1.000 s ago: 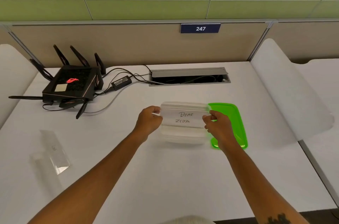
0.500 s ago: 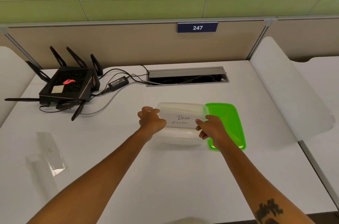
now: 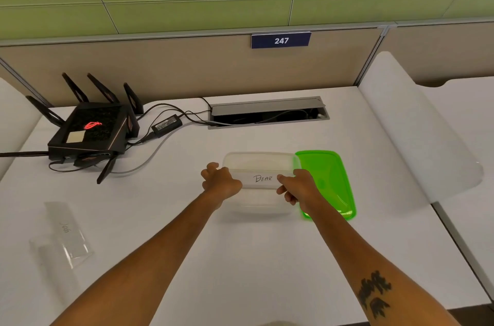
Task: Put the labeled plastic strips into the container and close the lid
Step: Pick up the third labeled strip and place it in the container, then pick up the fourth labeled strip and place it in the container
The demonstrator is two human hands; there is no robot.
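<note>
A clear rectangular container (image 3: 260,158) stands open at the middle of the white desk. Inside its opening is a plastic strip (image 3: 263,178) with "BEAR" handwritten on it. My left hand (image 3: 220,181) grips the strip's left end and my right hand (image 3: 298,186) grips its right end. The strip lies low in the container. A bright green lid (image 3: 328,181) lies flat just right of the container, touching its side. More clear labeled strips (image 3: 65,232) lie at the desk's left front, apart from both hands.
A black router (image 3: 88,130) with antennas, its power brick (image 3: 167,125) and cables sit at the back left. A cable slot (image 3: 268,112) opens at the back centre. A white divider panel (image 3: 417,128) rises along the right edge.
Both hands have lowered the strips into the container. Two lines, "BEAR" and "ZEBRA", showed earlier; now only "BEAR" is visible. My right hand has dropped toward the container's right wall.
</note>
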